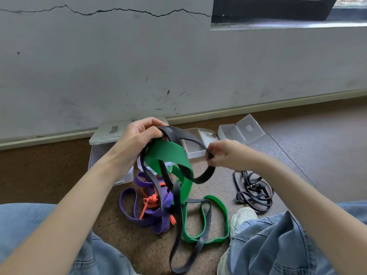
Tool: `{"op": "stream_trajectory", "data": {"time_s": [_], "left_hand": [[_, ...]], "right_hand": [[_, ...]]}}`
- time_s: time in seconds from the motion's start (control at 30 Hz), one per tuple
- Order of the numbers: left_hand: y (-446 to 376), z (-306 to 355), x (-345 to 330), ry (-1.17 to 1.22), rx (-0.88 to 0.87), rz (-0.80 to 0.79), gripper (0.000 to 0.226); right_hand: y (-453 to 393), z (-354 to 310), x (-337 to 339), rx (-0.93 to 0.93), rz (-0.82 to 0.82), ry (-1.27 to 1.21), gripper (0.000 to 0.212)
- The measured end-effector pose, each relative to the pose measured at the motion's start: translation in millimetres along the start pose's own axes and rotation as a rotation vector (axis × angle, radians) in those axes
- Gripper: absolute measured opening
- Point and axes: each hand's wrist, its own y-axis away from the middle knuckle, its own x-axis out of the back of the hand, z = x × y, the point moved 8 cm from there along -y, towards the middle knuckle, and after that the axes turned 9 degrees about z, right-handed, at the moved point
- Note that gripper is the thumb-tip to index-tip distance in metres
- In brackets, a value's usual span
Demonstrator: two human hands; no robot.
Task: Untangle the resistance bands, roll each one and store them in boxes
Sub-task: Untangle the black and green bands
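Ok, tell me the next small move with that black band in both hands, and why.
Probably draw the black band out with the right hand while the left hand holds the bundle. It still threads around the green band, and the purple band and orange band hang knotted below.

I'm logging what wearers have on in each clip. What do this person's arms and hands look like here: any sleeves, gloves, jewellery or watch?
Both forearms are bare up to the frame edge, with no sleeve in view. The left hand and right hand wear no gloves, and no rings, watch or bracelet show. Below are light blue jeans and a white sneaker.
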Motion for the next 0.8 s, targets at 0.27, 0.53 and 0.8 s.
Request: {"op": "stream_trajectory", "data": {"time_s": [0.27,0.53,0.8], "left_hand": [[-4.6,-28.9,0.6,-0.685,0.025,-0.140,0.009],[29.4,-37.6,-58.1,-0.173,0.090,-0.550,0.052],[28.9,-48.9,-57.1,-0.269,0.092,-0.485,0.014]], "right_hand": [[4.0,-21.2,41.3,-0.028,0.149,-1.169,0.014],[12.8,-58.7,18.9,0.172,0.003,-1.049,0.015],[9.5,-16.5,50.0,-0.084,0.370,-1.385,0.021]]}}
